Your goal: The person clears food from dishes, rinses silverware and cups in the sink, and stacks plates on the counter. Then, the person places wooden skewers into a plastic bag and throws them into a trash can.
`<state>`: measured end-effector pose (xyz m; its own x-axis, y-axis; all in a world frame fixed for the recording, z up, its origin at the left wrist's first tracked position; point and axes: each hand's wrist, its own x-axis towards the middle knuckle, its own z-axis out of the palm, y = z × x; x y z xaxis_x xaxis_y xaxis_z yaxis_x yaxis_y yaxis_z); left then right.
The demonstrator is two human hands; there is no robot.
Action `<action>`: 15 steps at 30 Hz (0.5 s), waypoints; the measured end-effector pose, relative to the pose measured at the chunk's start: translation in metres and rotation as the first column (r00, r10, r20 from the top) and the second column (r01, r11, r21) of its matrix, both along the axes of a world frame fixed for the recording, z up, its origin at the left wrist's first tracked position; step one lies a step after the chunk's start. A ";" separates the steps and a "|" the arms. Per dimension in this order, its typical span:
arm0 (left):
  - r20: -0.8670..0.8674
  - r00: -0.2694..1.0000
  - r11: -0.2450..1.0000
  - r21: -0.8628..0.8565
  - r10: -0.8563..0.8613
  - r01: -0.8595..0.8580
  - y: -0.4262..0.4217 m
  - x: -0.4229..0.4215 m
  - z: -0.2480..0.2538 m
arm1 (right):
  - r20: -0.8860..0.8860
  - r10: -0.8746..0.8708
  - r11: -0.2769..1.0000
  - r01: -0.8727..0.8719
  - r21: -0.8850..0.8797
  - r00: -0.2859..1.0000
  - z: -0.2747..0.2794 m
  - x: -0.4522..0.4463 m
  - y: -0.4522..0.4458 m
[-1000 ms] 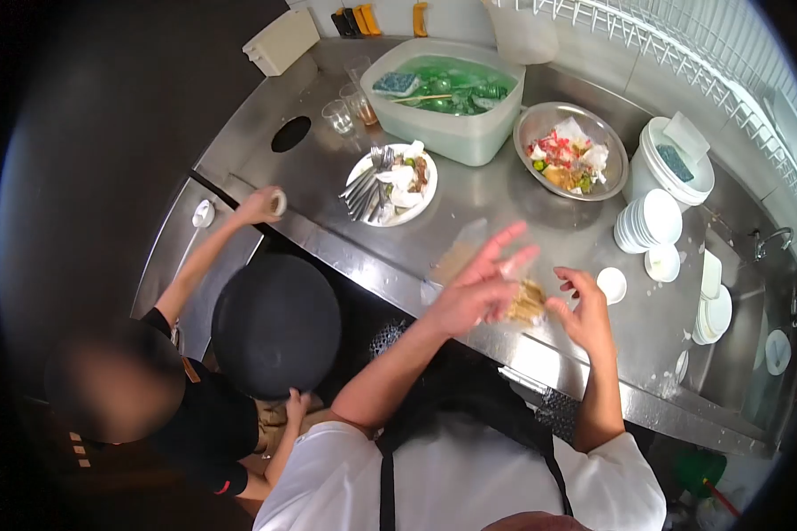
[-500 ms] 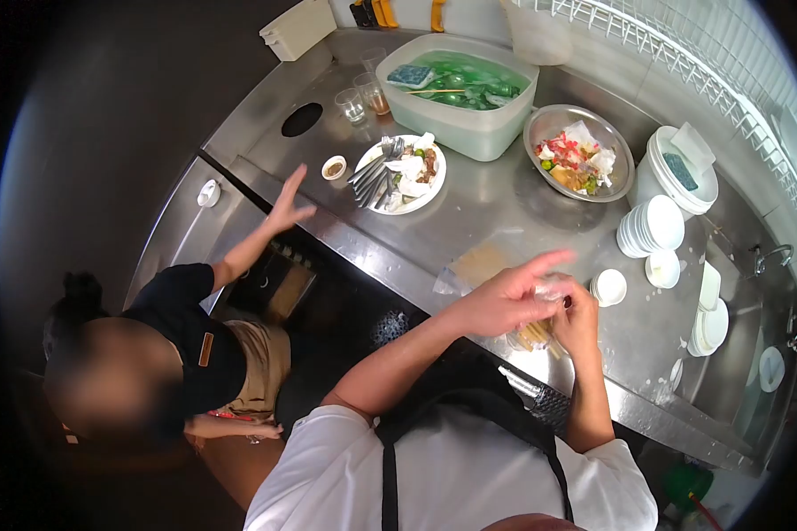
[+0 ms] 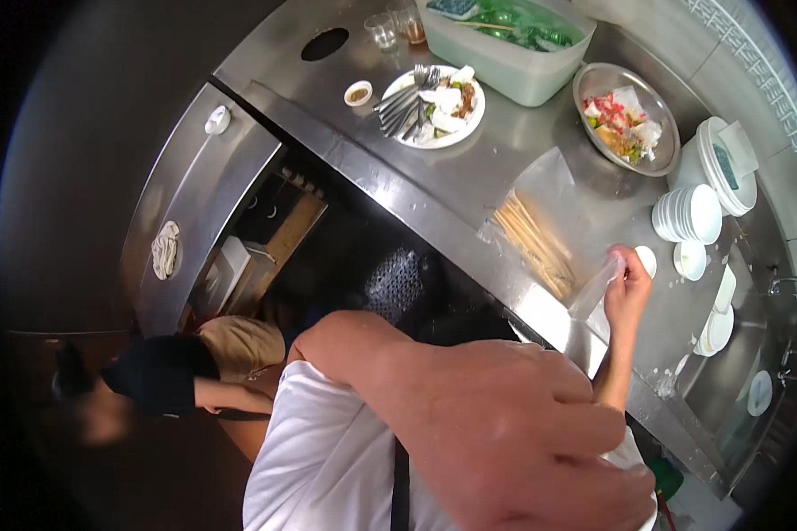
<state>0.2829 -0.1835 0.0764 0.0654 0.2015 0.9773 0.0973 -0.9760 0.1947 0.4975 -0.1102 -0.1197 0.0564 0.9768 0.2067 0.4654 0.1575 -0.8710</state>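
Note:
My right hand (image 3: 627, 281) pinches the edge of a clear plastic bag (image 3: 551, 181) at the counter's front. Inside the bag lies a bundle of thin wooden sticks (image 3: 533, 239). Close to the camera, my left hand (image 3: 514, 425) is raised with its fingers curled; its fingertips are hidden, so whatever they may hold does not show. Just beyond my right hand sits a small white bowl (image 3: 647, 260).
A white plate (image 3: 471, 119) bears forks and food scraps. Behind are a tub (image 3: 531, 84) of green soapy water and a metal bowl (image 3: 598, 142) of scraps. Stacked white bowls (image 3: 673, 215) stand at right by the sink (image 3: 726, 376). A co-worker (image 3: 164, 376) is at lower left.
My left hand has left the bag and come up toward the camera. The bag with its sticks shows more fully on the counter. The co-worker's outstretched hand has withdrawn; the view has shifted.

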 end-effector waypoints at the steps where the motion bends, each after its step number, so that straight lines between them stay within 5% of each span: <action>1: 0.006 1.000 1.000 -0.017 -0.007 0.007 -0.001 -0.004 0.001 | -0.034 0.008 1.000 -0.008 0.007 0.999 -0.002 0.000 0.000; 11: 0.087 0.996 0.996 -0.089 -0.013 0.020 -0.002 -0.009 0.010 | 0.053 0.038 0.999 -0.040 0.036 0.998 -0.003 0.002 0.004; 15: -0.583 0.795 0.937 -0.344 -0.166 -0.056 0.020 -0.048 0.019 | 0.009 0.013 0.995 -0.014 0.098 1.000 -0.012 -0.004 0.013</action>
